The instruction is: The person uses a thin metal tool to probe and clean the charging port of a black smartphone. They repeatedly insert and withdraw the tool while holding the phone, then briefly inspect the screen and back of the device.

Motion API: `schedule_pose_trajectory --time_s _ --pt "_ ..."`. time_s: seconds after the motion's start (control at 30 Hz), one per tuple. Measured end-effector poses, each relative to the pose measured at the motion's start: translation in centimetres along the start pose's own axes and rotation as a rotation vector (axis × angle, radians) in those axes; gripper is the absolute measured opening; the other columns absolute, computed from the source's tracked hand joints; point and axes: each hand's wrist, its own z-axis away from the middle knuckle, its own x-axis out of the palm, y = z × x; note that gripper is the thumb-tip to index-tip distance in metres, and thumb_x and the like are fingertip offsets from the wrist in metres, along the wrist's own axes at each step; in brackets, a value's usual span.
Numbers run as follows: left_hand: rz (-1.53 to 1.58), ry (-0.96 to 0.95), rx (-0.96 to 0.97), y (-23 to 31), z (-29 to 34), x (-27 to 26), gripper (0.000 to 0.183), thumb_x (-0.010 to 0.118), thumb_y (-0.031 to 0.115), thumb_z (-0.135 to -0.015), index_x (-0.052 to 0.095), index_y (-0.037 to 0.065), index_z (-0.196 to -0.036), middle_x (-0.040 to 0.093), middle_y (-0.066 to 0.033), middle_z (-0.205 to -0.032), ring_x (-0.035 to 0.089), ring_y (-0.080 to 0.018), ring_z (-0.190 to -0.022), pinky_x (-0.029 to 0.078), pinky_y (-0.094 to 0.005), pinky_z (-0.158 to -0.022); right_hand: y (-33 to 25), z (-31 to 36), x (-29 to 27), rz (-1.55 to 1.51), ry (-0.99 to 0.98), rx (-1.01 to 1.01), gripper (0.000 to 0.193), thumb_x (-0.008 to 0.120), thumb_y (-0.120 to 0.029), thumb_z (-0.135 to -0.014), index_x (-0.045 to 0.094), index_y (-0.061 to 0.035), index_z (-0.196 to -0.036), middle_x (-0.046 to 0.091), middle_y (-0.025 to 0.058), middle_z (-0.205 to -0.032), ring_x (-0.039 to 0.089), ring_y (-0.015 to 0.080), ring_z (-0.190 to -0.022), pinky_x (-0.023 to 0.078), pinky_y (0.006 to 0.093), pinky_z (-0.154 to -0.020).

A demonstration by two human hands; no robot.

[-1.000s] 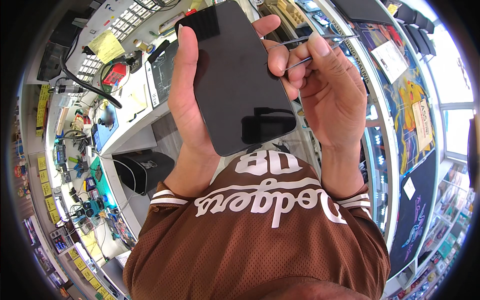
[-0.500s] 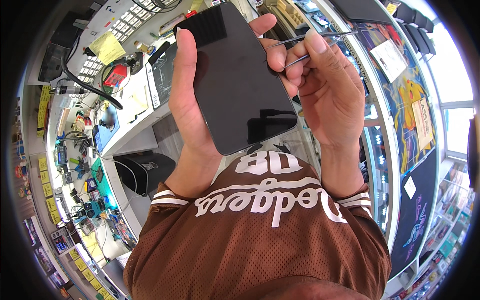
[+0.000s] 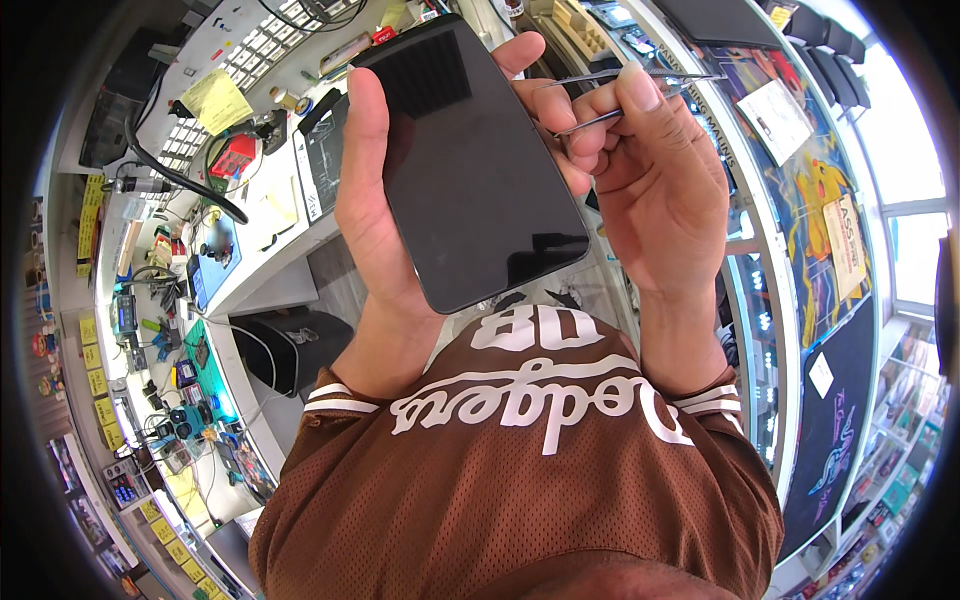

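Note:
A black smartphone (image 3: 475, 165) with a dark, reflective screen rests in my left hand (image 3: 372, 200), tilted in front of my chest. My left thumb lies along its left edge, and fingertips show past its right edge. My right hand (image 3: 665, 185) pinches metal tweezers (image 3: 597, 123) between thumb and fingers. Their two tips are spread apart and point at the phone's right edge, beside my left fingertips. Whether the tips touch the phone or hold a small part, I cannot tell.
A white workbench (image 3: 325, 228) on the left carries a red box (image 3: 234, 156), a blue mat (image 3: 218, 262), cables and tools. A black stool (image 3: 290, 345) stands below it. To the right runs a glass display counter (image 3: 765, 330) with a colourful mat (image 3: 815, 190) on top.
The phone has shifted slightly left and down in my left hand. The tweezers have moved a little to the left along with it; both hands keep their grip.

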Motion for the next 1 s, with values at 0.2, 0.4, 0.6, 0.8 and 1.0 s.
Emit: schedule_pose_trajectory --time_s 0.2,0.4,0.6,0.8,1.0 --pt "0.03 0.01 -0.009 -0.2 0.0 0.1 0.092 0.034 0.066 -0.106 0.025 -0.011 -0.156 0.056 -0.018 -0.117 0.062 -0.0359 -0.104 0.048 -0.0411 -0.095 0.3 0.1 0.0 0.035 0.009 -0.009 0.043 0.045 -0.031 -0.112 0.064 0.002 -0.092 0.066 0.009 -0.083 0.061 0.0141 -0.067 0.053 0.026 -0.071" --pt "-0.013 -0.044 -0.008 -0.2 -0.2 -0.2 0.092 0.033 0.066 -0.106 0.029 -0.012 -0.154 0.054 -0.0169 -0.118 0.062 -0.0344 -0.102 0.046 -0.041 -0.093 0.3 -0.1 -0.4 -0.01 -0.057 0.028 0.046 0.042 -0.033 -0.113 0.063 0.0013 -0.091 0.064 0.0086 -0.081 0.06 0.0142 -0.067 0.052 0.0276 -0.071" --pt "-0.042 0.07 0.035 -0.5 0.0 0.7 0.09 0.032 0.064 -0.107 0.032 -0.013 -0.153 0.055 -0.0162 -0.118 0.061 -0.0301 -0.093 0.047 -0.0373 -0.091 0.1 0.1 -0.4 -0.005 -0.069 -0.043 0.043 0.042 -0.03 -0.113 0.063 0.0049 -0.1 0.065 0.0117 -0.088 0.062 0.0169 -0.076 0.052 0.03 -0.074" --pt "-0.059 0.168 0.052 -0.5 0.3 -0.4 0.091 0.027 0.069 -0.106 0.041 -0.01 -0.15 0.06 -0.0198 -0.126 0.068 -0.0301 -0.09 0.054 -0.0388 -0.089 1.2 0.2 -1.0 0.028 0.035 -0.411 0.022 0.059 -0.015 -0.107 0.062 0.0032 -0.119 0.074 0.0156 -0.102 0.073 0.0209 -0.09 0.059 0.0331 -0.083" --pt "-0.149 0.163 0.101 -1.3 0.8 -0.4 0.097 0.014 0.071 -0.104 0.047 -0.009 -0.148 0.056 -0.0257 -0.144 0.068 -0.0251 -0.079 0.051 -0.034 -0.09 0.5 -0.4 -2.3 0.299 0.007 -0.49 0.024 0.062 -0.009 -0.105 0.061 0.0058 -0.123 0.074 0.0186 -0.107 0.073 0.0201 -0.095 0.058 0.0315 -0.085"
